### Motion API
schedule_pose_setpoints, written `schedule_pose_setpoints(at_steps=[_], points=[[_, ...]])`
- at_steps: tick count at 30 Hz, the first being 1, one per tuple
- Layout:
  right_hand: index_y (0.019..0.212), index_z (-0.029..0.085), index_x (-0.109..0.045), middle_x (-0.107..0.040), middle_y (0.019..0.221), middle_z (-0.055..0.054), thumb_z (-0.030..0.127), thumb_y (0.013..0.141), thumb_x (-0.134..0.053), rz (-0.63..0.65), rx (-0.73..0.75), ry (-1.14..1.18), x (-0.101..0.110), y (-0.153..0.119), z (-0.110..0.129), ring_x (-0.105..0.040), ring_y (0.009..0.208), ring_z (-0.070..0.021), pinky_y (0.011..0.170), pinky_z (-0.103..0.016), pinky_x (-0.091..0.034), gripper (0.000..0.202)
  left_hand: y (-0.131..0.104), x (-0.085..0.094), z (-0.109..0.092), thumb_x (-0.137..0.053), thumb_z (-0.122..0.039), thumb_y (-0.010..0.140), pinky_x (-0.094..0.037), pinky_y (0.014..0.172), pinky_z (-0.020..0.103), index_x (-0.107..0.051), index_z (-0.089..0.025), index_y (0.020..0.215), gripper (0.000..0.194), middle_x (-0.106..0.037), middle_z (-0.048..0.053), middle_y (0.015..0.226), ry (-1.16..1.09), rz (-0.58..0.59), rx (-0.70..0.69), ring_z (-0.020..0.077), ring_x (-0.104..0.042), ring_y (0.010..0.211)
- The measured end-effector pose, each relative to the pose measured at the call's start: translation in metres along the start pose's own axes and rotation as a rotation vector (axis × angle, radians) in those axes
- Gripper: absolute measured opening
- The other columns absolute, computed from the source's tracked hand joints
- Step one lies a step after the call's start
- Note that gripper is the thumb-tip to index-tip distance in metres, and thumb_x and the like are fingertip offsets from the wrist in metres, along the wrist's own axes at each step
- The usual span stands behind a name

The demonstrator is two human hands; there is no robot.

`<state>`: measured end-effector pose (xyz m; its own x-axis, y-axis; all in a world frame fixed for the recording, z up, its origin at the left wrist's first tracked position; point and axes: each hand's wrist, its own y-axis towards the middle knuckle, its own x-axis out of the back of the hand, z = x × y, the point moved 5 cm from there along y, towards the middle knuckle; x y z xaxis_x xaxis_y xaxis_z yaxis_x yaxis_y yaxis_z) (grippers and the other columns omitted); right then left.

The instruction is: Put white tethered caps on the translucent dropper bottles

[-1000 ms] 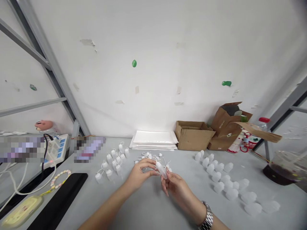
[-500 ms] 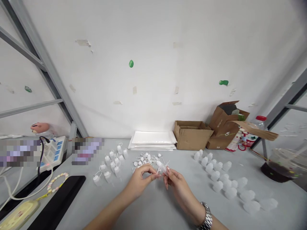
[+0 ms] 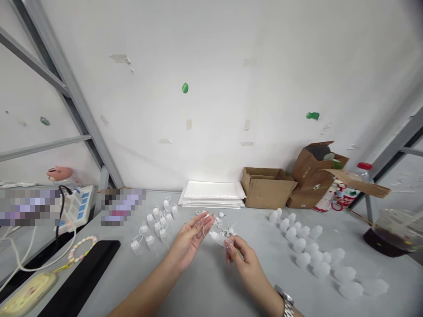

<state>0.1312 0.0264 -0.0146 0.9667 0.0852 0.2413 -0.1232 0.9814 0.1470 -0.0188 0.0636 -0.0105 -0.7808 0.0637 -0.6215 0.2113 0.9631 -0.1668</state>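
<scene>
My right hand [image 3: 243,257] pinches a small translucent white bottle [image 3: 218,239] near its base; the bottle tilts with its neck toward my left hand. My left hand [image 3: 189,243] is raised just left of it, fingertips together on a white looped cap [image 3: 204,230], mostly hidden by the fingers. Behind both hands lies a loose pile of white looped caps [image 3: 228,229], partly covered by my left fingers. To the left stand several capped bottles with loops [image 3: 150,243]. Several bottles without loops [image 3: 320,269] stand or lie to the right.
White flat packets [image 3: 213,191] are stacked against the wall, beside an open cardboard box [image 3: 269,191] and a brown paper bag [image 3: 306,185]. A plastic cup of dark drink [image 3: 385,237] stands far right. A black strip [image 3: 87,273], beaded bracelet and cables lie left.
My left hand has lifted and turned, its fingers now pointing up and apart from the bottle. My right hand has tipped the bottle further over to the left.
</scene>
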Motion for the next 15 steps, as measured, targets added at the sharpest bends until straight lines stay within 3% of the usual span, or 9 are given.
schedule_pose_setpoints(at_steps=[4, 15], points=[[0.066, 0.021, -0.052, -0.054, 0.063, -0.001, 0.047, 0.085, -0.040, -0.039, 0.028, -0.156, 0.0011, -0.0038, 0.0019, -0.047, 0.077, -0.0200, 0.075, -0.030, -0.033, 0.035, -0.0006, -0.0043, 0.0022, -0.059, -0.014, 0.075, -0.039, 0.094, 0.026, -0.062, -0.016, 0.100, 0.026, -0.065, 0.008, 0.107, -0.012, 0.045, 0.045, 0.0185, -0.054, 0.109], [0.071, 0.022, -0.054, -0.054, 0.062, -0.001, 0.045, 0.086, -0.039, -0.062, 0.037, -0.247, 0.0026, -0.0060, 0.0026, -0.045, 0.076, -0.0206, 0.073, -0.030, -0.033, 0.031, -0.0035, -0.0087, -0.0024, -0.063, -0.022, 0.073, -0.037, 0.095, 0.032, -0.064, -0.015, 0.100, 0.028, -0.069, 0.009, 0.097, 0.081, 0.073, -0.022, 0.0203, -0.059, 0.100]])
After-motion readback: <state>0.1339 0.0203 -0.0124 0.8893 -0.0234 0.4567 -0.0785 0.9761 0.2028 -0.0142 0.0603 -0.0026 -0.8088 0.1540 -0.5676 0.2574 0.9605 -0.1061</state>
